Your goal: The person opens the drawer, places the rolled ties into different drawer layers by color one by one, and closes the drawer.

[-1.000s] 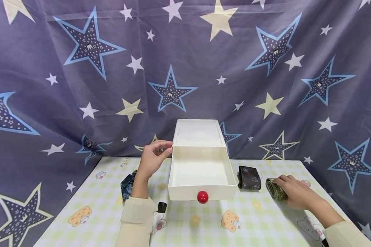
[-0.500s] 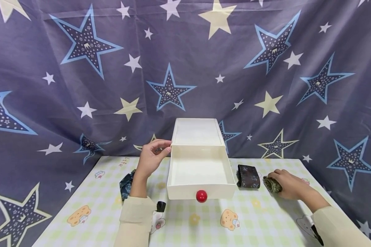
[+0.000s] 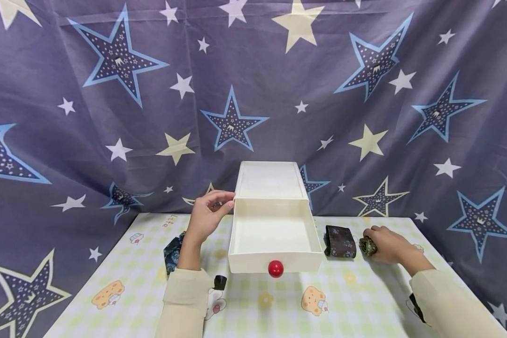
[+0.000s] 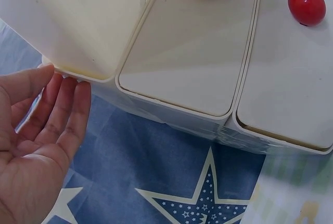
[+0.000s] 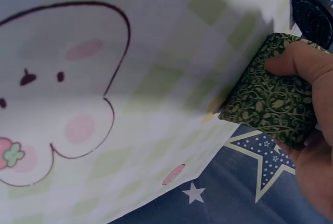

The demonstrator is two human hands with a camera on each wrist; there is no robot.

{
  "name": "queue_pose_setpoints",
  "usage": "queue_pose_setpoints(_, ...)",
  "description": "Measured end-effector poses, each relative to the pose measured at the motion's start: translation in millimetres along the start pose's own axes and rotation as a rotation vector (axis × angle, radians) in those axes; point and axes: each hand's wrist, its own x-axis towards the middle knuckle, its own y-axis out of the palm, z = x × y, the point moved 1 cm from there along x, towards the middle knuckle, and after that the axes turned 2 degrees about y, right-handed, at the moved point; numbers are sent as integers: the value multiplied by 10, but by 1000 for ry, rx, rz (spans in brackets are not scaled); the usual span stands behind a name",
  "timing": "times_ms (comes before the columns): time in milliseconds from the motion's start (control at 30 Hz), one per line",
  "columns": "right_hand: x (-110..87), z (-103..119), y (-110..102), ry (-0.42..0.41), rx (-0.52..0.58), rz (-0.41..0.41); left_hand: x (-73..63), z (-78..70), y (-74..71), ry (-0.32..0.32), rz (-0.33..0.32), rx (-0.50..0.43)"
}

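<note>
A white drawer cabinet (image 3: pixel 271 180) stands at the table's back, its top drawer (image 3: pixel 274 262) pulled out, with bare inside and a round red knob. My left hand (image 3: pixel 207 217) holds the cabinet's left front edge, thumb and fingertips at the rim; the left wrist view shows this hand (image 4: pixel 44 125) beside the pulled-out drawer. To the right, my right hand (image 3: pixel 390 245) grips a rolled green patterned necktie (image 3: pixel 367 246). Close up, the thumb lies on the face of the rolled necktie (image 5: pixel 270 91), with the other fingers behind it.
A dark flowered rolled necktie (image 3: pixel 340 241) lies between the drawer and my right hand. A dark blue one (image 3: pixel 174 252) lies left of my left forearm. Two lower drawers (image 4: pixel 182 47) are shut. A star-patterned curtain (image 3: pixel 253 94) hangs behind the checked tablecloth (image 3: pixel 139 286).
My right hand has closed round the green necktie and turned it, so its coiled end faces the head camera; it has shifted slightly left. My left hand has stayed at the cabinet.
</note>
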Motion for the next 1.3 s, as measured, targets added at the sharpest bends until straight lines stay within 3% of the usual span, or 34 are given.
queue_pose_setpoints(267, 3, -17, 27, 29, -30, 21, 3, -22, -2, -21, 3, 31)
queue_pose_setpoints(633, -19, -4, -80, 4, -122, -97, -19, -15, -7, 5, -2, 3)
queue_pose_setpoints(767, -20, -14, -178, -31, -169, -125, -18, -13, -8, 6, 0, 4)
queue_pose_setpoints(933, -24, -8, -325, -25, -203, -100, -32, -13, -8, 12, 2, 6)
queue_pose_setpoints(1300, 31, 38, -829, -23, -216, -118, -18, -17, -9, 16, 9, -22)
